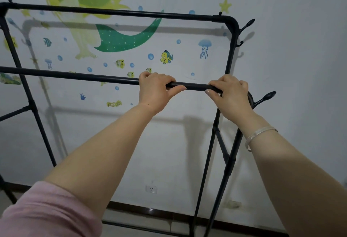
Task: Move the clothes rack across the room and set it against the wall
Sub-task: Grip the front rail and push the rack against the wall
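Clothes rack (120, 12), a black tubular frame with two parallel horizontal rails, is standing close in front of the wall (300, 67), with its shadow falling on the plaster just behind the tubes. The far rail is running along the upper part of the frame; the near rail (75, 75) is running lower and closer to the camera. Both hands are gripping the near rail toward its right end. The left hand (155, 90) is wrapping over the tube from above, fingers curled over the far side and thumb lying underneath along the bar. The right hand (231, 96) is closing on the same tube just beside the rounded right corner, fingers over the top, thumb pointing inward under the bar; a short stretch of bare tube is showing between the two hands. A silver bangle (259, 137) is sitting on the right wrist, and a pink sleeve (43, 214) is covering the left upper arm. Coat hooks (247, 24) are projecting from the right upright posts. The wall is carrying a mermaid decal (120, 37) with fish and bubbles, and a white socket (151, 189) is sitting low on it above the dark skirting. The rack's feet are not clearly visible.
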Demonstrator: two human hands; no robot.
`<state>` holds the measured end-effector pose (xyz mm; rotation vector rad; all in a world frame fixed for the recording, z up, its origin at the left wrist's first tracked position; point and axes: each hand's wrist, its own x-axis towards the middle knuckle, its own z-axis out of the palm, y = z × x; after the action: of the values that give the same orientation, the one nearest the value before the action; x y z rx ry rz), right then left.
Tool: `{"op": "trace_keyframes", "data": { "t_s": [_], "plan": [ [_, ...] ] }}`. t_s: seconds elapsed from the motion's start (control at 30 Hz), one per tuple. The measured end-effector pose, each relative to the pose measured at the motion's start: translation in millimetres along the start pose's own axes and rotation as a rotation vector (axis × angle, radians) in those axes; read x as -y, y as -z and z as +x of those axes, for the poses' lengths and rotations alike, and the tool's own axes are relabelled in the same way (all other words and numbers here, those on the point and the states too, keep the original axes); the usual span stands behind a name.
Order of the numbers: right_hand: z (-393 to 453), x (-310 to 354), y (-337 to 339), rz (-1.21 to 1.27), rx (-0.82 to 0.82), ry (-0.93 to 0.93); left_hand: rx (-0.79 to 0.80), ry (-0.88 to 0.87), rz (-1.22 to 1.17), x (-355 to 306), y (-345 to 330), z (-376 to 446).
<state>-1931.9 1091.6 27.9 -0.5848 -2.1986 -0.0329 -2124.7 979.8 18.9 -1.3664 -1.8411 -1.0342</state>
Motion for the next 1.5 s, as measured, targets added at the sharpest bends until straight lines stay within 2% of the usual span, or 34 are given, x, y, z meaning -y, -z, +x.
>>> {"op": "trace_keyframes", "data": {
  "t_s": [0.4, 0.77, 0.9, 1.07, 1.23, 1.5],
  "plan": [
    [-12.9, 11.6, -1.8, -0.039, -0.062, -0.017, 0.005, -0.043, -0.038, 5.3, 7.3, -4.7],
    [-17.5, 15.2, 5.6, -0.085, -0.016, -0.038, 0.086, -0.116, 0.028, 8.2, 16.7, -9.3],
    [-21.2, 21.9, 7.3, -0.088, 0.011, -0.05, 0.157, -0.126, 0.14, 12.2, 22.9, -15.7],
    [-26.1, 33.1, 12.3, -0.135, 0.08, -0.064, 0.231, 0.002, 0.193, 24.6, 39.9, -27.0],
    [-31.0, 41.0, 19.0, -0.14, 0.156, -0.115, 0.384, 0.124, 0.214, 41.6, 67.4, -37.5],
    [-44.3, 63.1, 27.4, -0.193, 0.366, -0.066, 0.582, 0.154, 0.259, 48.2, 118.3, -53.5]
  ]
}}
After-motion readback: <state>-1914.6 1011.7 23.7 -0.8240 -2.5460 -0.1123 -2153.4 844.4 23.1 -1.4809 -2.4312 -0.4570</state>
